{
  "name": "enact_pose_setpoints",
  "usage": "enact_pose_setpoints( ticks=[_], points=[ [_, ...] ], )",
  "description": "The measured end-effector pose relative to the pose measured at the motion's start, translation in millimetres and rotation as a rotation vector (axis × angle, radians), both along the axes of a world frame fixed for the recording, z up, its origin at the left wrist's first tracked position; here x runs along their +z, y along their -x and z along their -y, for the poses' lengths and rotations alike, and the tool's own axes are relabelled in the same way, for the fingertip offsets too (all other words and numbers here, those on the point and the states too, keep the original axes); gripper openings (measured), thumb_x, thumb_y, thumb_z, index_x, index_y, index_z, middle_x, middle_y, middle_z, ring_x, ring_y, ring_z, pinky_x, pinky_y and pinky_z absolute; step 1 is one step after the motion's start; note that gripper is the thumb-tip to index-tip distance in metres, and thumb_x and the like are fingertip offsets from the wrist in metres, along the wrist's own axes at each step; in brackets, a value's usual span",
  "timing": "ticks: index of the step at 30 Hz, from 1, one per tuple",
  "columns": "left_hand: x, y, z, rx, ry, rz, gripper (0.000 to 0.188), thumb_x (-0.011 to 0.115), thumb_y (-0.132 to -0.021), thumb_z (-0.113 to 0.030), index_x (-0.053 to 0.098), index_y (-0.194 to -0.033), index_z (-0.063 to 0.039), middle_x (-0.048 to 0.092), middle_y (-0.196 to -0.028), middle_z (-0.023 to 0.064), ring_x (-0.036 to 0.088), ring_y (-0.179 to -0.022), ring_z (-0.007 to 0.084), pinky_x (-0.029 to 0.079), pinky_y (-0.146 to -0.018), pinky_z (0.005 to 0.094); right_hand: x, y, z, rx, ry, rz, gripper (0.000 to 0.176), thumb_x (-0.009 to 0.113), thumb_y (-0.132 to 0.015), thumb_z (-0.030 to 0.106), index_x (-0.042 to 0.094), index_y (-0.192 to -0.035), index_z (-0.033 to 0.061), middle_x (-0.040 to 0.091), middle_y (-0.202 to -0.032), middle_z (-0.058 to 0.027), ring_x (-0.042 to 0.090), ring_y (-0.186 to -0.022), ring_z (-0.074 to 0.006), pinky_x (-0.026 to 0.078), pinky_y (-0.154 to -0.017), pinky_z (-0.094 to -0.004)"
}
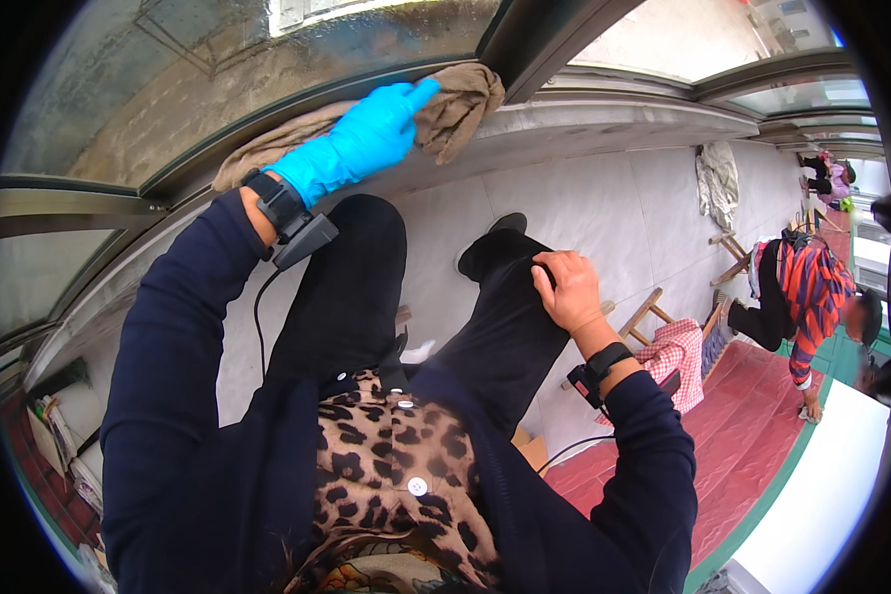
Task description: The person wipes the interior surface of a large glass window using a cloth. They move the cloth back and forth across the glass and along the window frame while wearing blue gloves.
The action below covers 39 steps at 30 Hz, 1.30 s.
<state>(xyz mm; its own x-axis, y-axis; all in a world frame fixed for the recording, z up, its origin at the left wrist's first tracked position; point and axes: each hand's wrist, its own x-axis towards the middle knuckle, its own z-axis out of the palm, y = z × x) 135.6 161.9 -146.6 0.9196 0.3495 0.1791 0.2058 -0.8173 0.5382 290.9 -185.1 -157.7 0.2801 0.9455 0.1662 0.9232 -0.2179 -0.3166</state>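
Note:
A blue rubber glove covers my left hand (371,137), which grips a brown cloth (460,104) against the dark metal window frame (245,122). The cloth is bunched beyond my fingertips, and another length of it lies along the frame behind the hand. My palm and part of the cloth's middle are hidden under the glove. Bare and holding nothing, my right hand (568,289) rests on my right knee in black trousers (482,327). Above the frame, the glass pane (304,82) looks wet and streaked.
Grey tiles (586,208) cover the floor. To the right are a wooden stool (642,315), a red checked cloth (676,356) and a crumpled pale cloth (716,182). A person in a striped top (813,282) bends there; another (831,178) is farther off. Cables hang from both wrist devices.

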Motion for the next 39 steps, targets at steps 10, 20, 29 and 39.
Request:
enact_pose_setpoints(
  ticks=[10,20,29,39],
  points=[
    [-20,-80,2,-0.288,-0.226,0.100,0.057,0.063,-0.075,-0.004,0.050,-0.131,-0.001,0.055,-0.129,0.0209,0.058,-0.112,0.0393,0.053,-0.088,0.0441,2,6,-15,-0.005,0.050,-0.041,0.018,0.069,-0.084,0.018,0.067,-0.098,0.0071,0.069,-0.088,-0.0043,0.063,-0.087,-0.0240,0.047,-0.079,-0.0372],
    [-29,-117,1,-0.172,-0.348,-0.092,0.015,0.064,-0.075,-0.011,0.068,-0.087,-0.003,0.068,-0.087,0.0186,0.067,-0.085,0.0363,0.056,-0.064,0.0479,2,14,-27,0.034,0.090,0.010,0.013,0.066,-0.087,0.019,0.067,-0.095,0.0079,0.069,-0.091,-0.0058,0.063,-0.090,-0.0256,0.047,-0.081,-0.0379],
    [-25,-4,-20,-0.023,-0.241,-0.092,0.029,0.072,-0.073,-0.011,0.063,-0.100,-0.006,0.065,-0.095,0.0180,0.064,-0.092,0.0388,0.053,-0.074,0.0474,-5,15,-18,0.021,0.011,0.029,0.009,0.067,-0.087,0.019,0.068,-0.087,0.0096,0.068,-0.086,-0.0040,0.063,-0.085,-0.0248,0.047,-0.075,-0.0379],
    [-23,148,-38,0.177,-0.535,0.105,0.029,0.060,-0.082,-0.005,0.061,-0.110,-0.011,0.064,-0.106,0.0124,0.060,-0.099,0.0360,0.050,-0.085,0.0438,-8,10,3,-0.019,-0.058,0.032,0.009,0.064,-0.089,0.018,0.068,-0.087,0.0098,0.068,-0.085,-0.0047,0.062,-0.085,-0.0249,0.047,-0.078,-0.0377]
  ],
)
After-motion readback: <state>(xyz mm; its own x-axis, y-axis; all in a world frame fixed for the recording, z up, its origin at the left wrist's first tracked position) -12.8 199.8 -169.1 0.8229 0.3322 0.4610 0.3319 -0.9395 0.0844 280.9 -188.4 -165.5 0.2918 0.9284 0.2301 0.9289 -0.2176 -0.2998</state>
